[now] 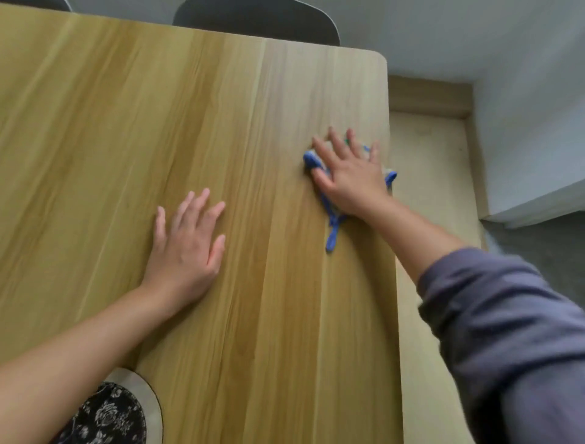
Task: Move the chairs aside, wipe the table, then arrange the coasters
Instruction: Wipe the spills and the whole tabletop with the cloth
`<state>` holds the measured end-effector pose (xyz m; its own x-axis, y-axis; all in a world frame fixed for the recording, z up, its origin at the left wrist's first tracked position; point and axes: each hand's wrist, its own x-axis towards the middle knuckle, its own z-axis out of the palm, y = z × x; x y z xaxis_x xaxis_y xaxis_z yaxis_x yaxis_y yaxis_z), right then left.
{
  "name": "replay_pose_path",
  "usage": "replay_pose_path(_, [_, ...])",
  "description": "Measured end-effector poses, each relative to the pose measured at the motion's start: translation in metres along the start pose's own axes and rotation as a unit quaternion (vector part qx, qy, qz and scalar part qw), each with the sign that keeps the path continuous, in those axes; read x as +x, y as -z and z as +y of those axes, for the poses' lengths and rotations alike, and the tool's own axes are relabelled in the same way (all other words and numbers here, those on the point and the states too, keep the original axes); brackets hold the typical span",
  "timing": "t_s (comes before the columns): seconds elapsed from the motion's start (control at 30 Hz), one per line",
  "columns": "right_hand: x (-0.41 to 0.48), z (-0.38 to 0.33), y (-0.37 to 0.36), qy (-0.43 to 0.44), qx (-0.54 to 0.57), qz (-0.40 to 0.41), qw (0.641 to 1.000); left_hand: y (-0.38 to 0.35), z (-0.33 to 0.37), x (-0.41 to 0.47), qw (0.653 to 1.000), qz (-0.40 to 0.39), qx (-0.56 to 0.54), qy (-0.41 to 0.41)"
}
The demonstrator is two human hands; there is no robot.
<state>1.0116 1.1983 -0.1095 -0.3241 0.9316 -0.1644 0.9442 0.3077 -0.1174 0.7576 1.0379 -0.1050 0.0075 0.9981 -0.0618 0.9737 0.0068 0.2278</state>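
A light wooden table fills most of the view. My right hand presses flat, fingers spread, on a blue-edged cloth near the table's right edge. The cloth is mostly hidden under my palm, with a blue loop trailing toward me. My left hand rests flat on the bare tabletop, fingers straight, holding nothing. A round coaster with a dark floral middle and pale rim lies at the near left edge, partly under my left forearm. A dark chair stands behind the far edge.
Another dark chair back shows at the top left corner. Pale floor runs along the table's right side, bounded by a wooden skirting and a grey-white wall. The table's far right corner is rounded.
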Motion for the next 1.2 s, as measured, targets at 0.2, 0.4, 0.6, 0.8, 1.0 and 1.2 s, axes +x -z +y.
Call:
replay_pose_path(0.2, [0.023,0.004,0.003,-0.070,0.015,0.010,0.997,-0.009,-0.001,-0.017,1.000,0.013,0.002,0.008])
replay_pose_path(0.4, [-0.058,-0.013,-0.009,-0.035,0.011,-0.001,0.999,-0.007,-0.001,-0.016,1.000,0.012,0.005,0.011])
replay_pose_path(0.6, [-0.188,-0.046,-0.035,-0.014,0.010,-0.014,1.000,-0.008,0.000,-0.016,1.000,0.007,0.017,0.014])
replay_pose_path(0.8, [-0.186,-0.039,-0.033,-0.005,0.005,-0.030,1.000,-0.009,0.001,-0.015,1.000,0.007,0.016,0.010])
replay_pose_path(1.0, [-0.067,-0.010,-0.012,-0.103,0.026,0.004,0.994,-0.010,0.000,-0.016,1.000,0.019,0.014,0.007])
replay_pose_path(1.2, [-0.109,-0.022,-0.020,-0.100,0.016,-0.001,0.995,-0.008,0.002,-0.019,0.998,0.048,0.012,0.026])
